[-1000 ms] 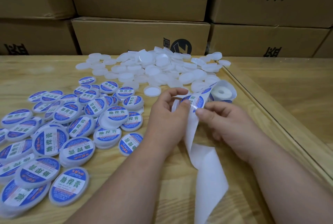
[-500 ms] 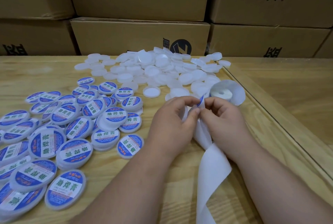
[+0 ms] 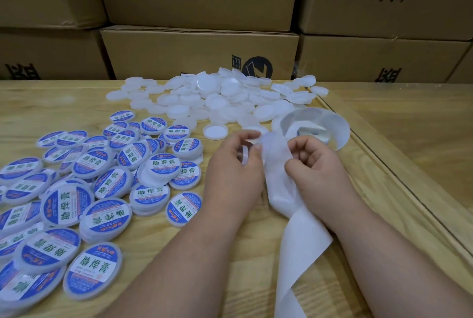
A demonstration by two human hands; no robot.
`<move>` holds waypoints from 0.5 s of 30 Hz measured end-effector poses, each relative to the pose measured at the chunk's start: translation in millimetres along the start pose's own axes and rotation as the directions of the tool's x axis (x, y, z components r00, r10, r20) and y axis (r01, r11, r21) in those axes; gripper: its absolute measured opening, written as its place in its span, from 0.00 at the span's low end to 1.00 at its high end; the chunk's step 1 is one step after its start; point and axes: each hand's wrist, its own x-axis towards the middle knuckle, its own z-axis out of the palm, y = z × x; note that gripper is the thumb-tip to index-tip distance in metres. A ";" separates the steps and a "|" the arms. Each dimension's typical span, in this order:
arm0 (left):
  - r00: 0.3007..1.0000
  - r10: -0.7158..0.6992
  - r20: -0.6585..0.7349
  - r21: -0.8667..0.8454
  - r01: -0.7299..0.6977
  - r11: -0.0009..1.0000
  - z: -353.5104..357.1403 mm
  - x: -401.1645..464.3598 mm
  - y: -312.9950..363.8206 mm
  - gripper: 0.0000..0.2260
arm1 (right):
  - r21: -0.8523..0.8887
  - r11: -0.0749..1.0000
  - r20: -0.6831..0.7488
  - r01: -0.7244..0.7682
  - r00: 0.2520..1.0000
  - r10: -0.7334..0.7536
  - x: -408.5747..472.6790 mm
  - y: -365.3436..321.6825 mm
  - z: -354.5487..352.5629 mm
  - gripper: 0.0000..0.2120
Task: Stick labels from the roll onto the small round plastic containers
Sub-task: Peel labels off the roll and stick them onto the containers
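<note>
We've many labelled containers [image 3: 107,215] left of fingers; blank pile [image 3: 217,97] beyond. L hand [image 3: 234,174] pinches container, R hand [image 3: 314,166] grips backing strip [image 3: 276,154].

I am looking down on a pale wooden worktop [image 3: 179,261] with visible grain. I take the label roll [image 3: 317,125] as my landmark; it lies on the wood toward the far right. Just behind and to the left of the roll a heap of plain white round containers [image 3: 217,97] spreads toward the far edge, some overlapping. One white container [image 3: 215,131] sits alone, open side up, left of the roll. Well to the left of the roll and nearer me, labelled containers [image 3: 102,205] with blue and white labels lie crowded and partly stacked. From the roll a white backing strip [image 3: 297,261] trails toward me across the wood.
</note>
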 end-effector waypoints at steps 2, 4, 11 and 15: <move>0.998 -0.026 -0.061 -0.082 0.021 0.996 -2.4 1.3 0.8 0.11 | 0.025 0.999 -0.037 -0.024 0.999 0.025 0.6 -0.3 -0.6 0.10; 0.992 -0.056 -0.109 -0.153 0.039 0.987 -4.1 2.0 2.3 0.12 | 0.052 0.997 -0.066 -0.050 0.996 0.053 0.8 -0.9 -1.2 0.11; 0.983 -0.144 -0.115 -0.253 0.111 0.961 -5.9 2.6 4.2 0.12 | 0.054 0.997 -0.158 0.062 0.986 -0.053 -0.3 -2.6 -2.0 0.11; 0.991 -0.124 -0.048 -0.238 0.109 0.965 -5.1 0.8 5.8 0.12 | -0.063 0.971 -0.171 0.228 0.957 -0.236 0.1 -3.4 0.2 0.19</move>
